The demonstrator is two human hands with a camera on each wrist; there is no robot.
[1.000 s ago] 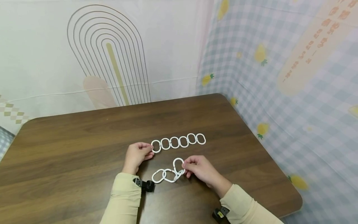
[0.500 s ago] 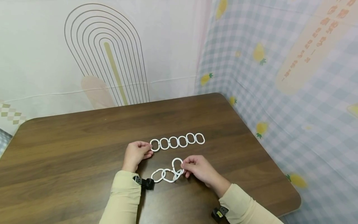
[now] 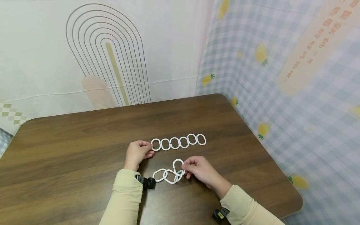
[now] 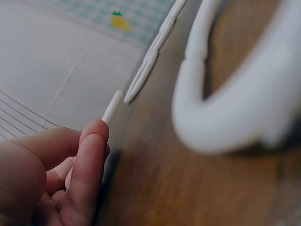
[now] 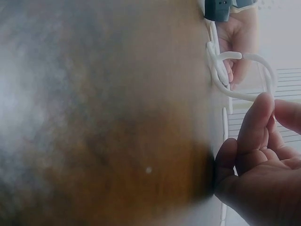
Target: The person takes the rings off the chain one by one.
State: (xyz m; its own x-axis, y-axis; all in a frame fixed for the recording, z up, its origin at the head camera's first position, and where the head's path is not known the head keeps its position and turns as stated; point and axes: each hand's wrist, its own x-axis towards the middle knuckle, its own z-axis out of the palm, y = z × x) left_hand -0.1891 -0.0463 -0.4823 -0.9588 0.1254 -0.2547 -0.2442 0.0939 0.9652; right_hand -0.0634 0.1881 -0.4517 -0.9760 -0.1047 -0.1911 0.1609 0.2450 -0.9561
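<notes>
In the head view my left hand (image 3: 136, 153) pinches the leftmost white oval plastic ring (image 3: 156, 139) of a row on the table. Its tip shows beyond my thumb and finger in the left wrist view (image 4: 113, 106). Several matching rings (image 3: 174, 137) lie side by side to its right. Closer to me, my right hand (image 3: 201, 168) pinches a raised white ring (image 3: 177, 160) between thumb and finger. That ring joins a short chain of linked rings (image 3: 170, 183), which trails left on the table. In the right wrist view, the raised ring (image 5: 256, 59) stands tilted above the tabletop.
The brown wooden table (image 3: 84, 143) has rounded far corners. A white patterned cloth (image 3: 174, 47) hangs behind it, and a checked cloth with pineapples (image 3: 247, 72) hangs at the right. Black wrist cameras (image 3: 151, 183) are strapped over both sleeves.
My left hand has nudged the leftmost ring slightly away from me, so it lies more level with the row. My right hand and the chain stay nearly still.
</notes>
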